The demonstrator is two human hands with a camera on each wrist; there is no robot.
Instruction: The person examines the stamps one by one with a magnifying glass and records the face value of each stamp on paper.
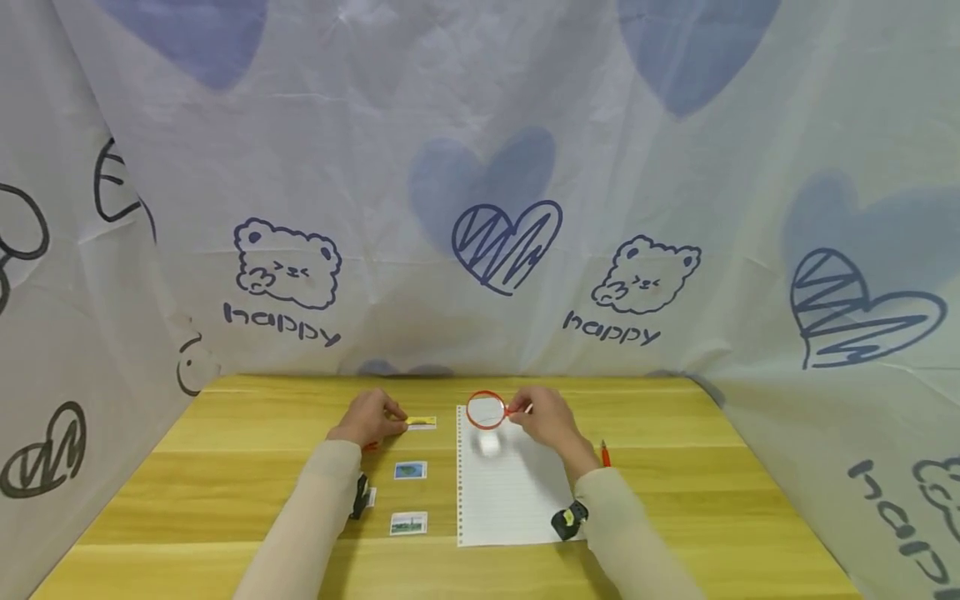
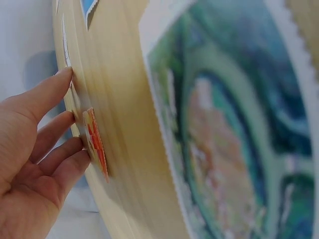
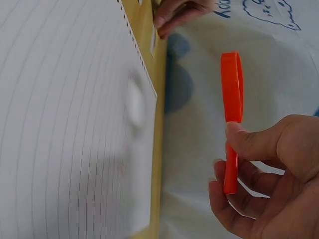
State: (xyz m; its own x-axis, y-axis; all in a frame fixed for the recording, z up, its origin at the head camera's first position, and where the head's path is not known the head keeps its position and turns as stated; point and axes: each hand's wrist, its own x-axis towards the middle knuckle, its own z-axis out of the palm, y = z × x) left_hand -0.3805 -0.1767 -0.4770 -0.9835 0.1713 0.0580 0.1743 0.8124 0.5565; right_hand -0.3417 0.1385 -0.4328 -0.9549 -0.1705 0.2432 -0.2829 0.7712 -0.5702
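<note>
My right hand (image 1: 546, 417) pinches the handle of a red-rimmed magnifying glass (image 1: 486, 410), its handle between thumb and fingers. The lens hangs above the upper part of a lined sheet of paper (image 1: 510, 492), and a bright spot of light falls below it. At the far left, my left hand (image 1: 373, 418) has its fingertips right at the left edge of a yellow stamp (image 1: 423, 422). In the left wrist view its thumb and fingers are slightly bent and apart. An orange-red stamp (image 2: 96, 144) lies close beside those fingers.
A blue stamp (image 1: 411, 470) and a green landscape stamp (image 1: 408, 523) lie left of the paper. Another stamp (image 1: 371, 497) is partly hidden by the left wrist camera. A red pen (image 1: 606, 455) lies right of the paper. A printed cloth (image 1: 390, 283) hangs behind the table.
</note>
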